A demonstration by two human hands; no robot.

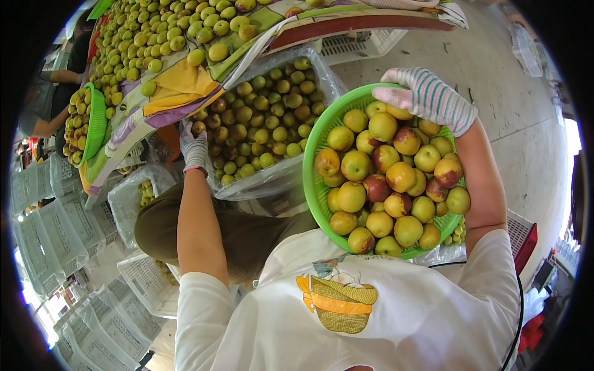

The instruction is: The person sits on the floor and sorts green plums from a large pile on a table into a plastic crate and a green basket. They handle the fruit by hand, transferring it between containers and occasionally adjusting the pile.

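Observation:
A round green plastic basket (310, 164) full of yellow-green and reddish fruits (383, 126) rests against my lap and shirt. My right hand (429, 98), in a striped knit glove, grips its far rim, with the forearm along its right side. My left hand (194, 144), gloved alike, is at the left edge of a plastic-lined crate (264, 183) of similar fruits, just below the table's cloth edge. A reddish fruit (199, 127) lies at its fingertips; whether the fingers hold it cannot be told.
A cloth-covered table (185, 88) heaped with fruits curves across the upper left, with another green basket (96, 125) on it. A person (44, 106) sits beyond. White plastic crates (144, 283) stand at the lower left, another crate (343, 48) under the table, and a red-edged one (524, 236) at right.

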